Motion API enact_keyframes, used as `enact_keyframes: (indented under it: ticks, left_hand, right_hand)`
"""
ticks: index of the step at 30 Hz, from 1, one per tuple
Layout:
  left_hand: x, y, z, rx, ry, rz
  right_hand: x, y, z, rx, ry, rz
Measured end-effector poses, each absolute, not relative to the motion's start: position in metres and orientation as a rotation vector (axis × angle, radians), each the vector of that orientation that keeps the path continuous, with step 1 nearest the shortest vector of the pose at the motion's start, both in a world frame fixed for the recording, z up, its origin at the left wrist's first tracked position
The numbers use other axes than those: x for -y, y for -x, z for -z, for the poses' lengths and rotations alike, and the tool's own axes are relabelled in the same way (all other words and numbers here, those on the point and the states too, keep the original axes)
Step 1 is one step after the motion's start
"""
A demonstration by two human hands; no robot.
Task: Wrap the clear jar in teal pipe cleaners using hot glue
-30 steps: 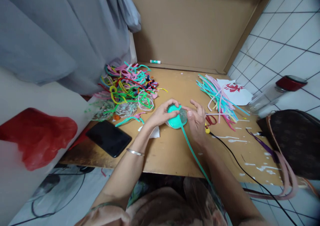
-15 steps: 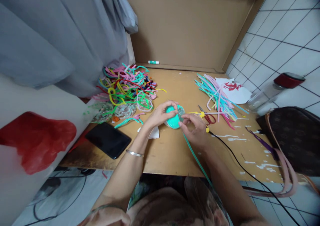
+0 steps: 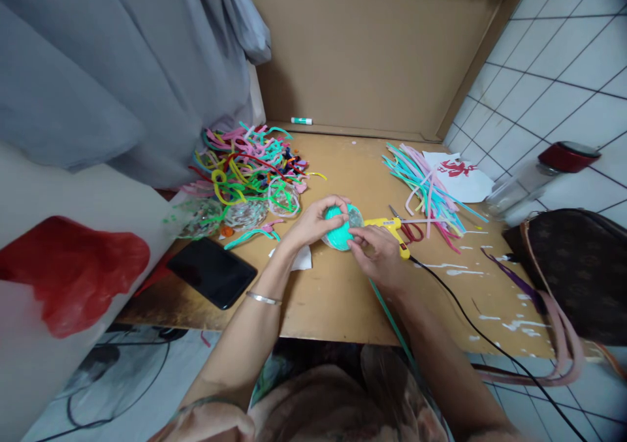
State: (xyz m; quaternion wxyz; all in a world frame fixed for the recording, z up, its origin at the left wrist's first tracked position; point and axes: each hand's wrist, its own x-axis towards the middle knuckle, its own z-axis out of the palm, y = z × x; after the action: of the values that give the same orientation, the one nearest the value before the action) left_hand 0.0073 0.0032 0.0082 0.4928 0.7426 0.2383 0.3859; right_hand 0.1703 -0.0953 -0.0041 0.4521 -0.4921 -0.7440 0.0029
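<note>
**crafty_lu:** Plywood desk (image 3: 343, 298) boxed in with cardboard at the back, white tiles on the right, grey cloth hanging on the left. Mid-desk, a bit toward the front edge, both hands are on a small teal wrapped ball (image 3: 339, 233). Left hand (image 3: 313, 223) cups it from the left with the fingers curled over the top. Right hand (image 3: 377, 249) has thumb and fingertips pinched on the ball's right side, where a clear, shiny patch isn't covered yet. A teal strip (image 3: 392, 324) trails from under that hand off the front edge.

**pipecleaner_pat:** Looks like the wrap is most of the way round. My guess for doing this bit well: keep the strip taut, press each turn snug against the last one so no gaps show, and hold it pinched until it stays put. The yellow glue gun (image 3: 389, 228) lies just beside the right hand, its black cord (image 3: 470, 328) running to the front right, so watch your fingertips.

**crafty_lu:** Agreed. Spare strips (image 3: 426, 190) sit toward the back right, the tangled pile (image 3: 249, 161) toward the back left, and a phone (image 3: 213, 271) is near the front-left corner.
</note>
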Motion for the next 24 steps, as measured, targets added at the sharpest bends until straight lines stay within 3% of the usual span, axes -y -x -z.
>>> enact_keyframes:
  ticks: [24]
  left_hand:
    - [0.0002,-0.0058,-0.0153,-0.576,-1.876,-0.936]
  right_hand:
    - [0.0943,-0.1691,0.0076,1.933,1.222,0.211]
